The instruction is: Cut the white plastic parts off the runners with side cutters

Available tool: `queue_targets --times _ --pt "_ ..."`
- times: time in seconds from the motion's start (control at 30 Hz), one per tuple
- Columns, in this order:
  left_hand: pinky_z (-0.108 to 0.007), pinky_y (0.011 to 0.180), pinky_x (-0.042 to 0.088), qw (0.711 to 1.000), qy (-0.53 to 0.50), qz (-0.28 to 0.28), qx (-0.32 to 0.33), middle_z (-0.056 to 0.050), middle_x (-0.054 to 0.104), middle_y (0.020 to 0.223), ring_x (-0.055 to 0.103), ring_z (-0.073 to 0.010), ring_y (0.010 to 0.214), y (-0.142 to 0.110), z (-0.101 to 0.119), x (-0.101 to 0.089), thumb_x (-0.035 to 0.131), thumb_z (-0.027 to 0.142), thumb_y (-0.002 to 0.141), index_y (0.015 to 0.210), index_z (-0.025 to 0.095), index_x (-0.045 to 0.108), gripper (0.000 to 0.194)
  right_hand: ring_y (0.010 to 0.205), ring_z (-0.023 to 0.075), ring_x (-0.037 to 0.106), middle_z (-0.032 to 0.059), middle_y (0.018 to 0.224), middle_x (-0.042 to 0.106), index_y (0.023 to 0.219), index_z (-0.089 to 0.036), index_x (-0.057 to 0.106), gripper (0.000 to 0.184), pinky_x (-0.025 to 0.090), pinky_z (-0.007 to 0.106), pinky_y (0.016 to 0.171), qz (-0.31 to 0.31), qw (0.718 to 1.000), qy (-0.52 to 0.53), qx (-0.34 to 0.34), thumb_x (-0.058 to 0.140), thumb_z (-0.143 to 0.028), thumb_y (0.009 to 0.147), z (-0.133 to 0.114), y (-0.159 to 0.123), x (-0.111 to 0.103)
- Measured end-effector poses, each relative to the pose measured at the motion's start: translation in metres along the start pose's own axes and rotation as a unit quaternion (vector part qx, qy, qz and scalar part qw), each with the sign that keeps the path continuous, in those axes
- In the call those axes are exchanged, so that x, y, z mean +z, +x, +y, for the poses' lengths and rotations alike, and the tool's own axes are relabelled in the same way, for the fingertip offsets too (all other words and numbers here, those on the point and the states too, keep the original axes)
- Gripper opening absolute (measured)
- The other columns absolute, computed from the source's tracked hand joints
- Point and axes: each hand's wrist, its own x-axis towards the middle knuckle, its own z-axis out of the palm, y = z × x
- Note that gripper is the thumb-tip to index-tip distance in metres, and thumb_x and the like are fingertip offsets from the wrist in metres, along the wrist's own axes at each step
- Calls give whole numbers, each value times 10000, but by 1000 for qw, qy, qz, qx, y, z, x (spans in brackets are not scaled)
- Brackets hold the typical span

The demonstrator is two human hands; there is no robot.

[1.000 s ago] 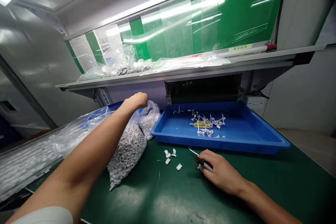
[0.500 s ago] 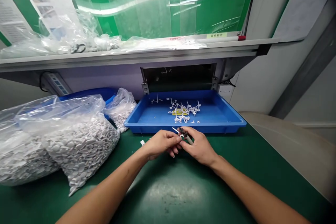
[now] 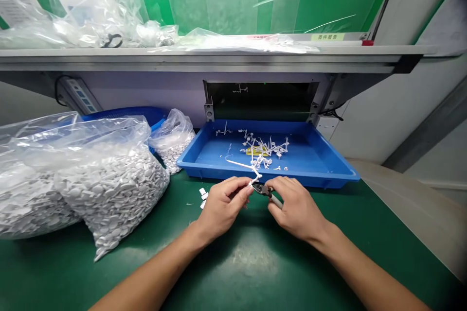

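Observation:
Pinched between the thumb and fingers of my left hand is a white plastic sprue, its thin stem pointing up over the front wall of the blue tray. My right hand is closed round the handles of a pair of cutting pliers. The pliers' dark jaws point left and meet the sprue close to my left fingertips. Several small white cut pieces lie on the green table beside my left hand. More white sprues lie piled in the tray, partly over a yellow patch.
Clear bags full of white plastic pieces stand at the left, with a smaller bag and a blue basket behind. Behind the tray is a dark opening holding another sprue. A shelf edge runs overhead.
The view has shifted, with the table scene sitting lower right. The sprue now stands higher above my left fingers, and the pliers have turned so their jaws point left at it. More cut pieces show on the table.

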Motion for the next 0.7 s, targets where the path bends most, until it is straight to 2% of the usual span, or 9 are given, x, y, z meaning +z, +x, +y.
queue_targets --times 0.23,0.5,0.7 --pt "-258 820 495 990 71 10 125 -61 691 1009 635 -168 891 -2 -1 -6 553 235 935 1124 194 668 225 846 221 531 40 916 610 966 -217 566 253 405 340 775 -5 998 -55 4 520 -101 745 2 -2 5" --pt "-265 817 480 981 99 -34 162 -66 676 1009 623 -170 901 -1 -1 -9 511 198 954 1157 184 632 236 815 210 506 40 883 598 940 -208 571 204 389 333 762 -32 995 -89 -27 516 -103 774 8 0 1" --pt "-266 826 477 976 118 -54 172 -74 670 1030 619 -172 927 0 -8 -7 474 183 966 1167 179 619 248 754 183 505 18 781 574 811 -201 542 99 377 295 691 -75 993 -89 0 500 -112 801 10 -3 11"
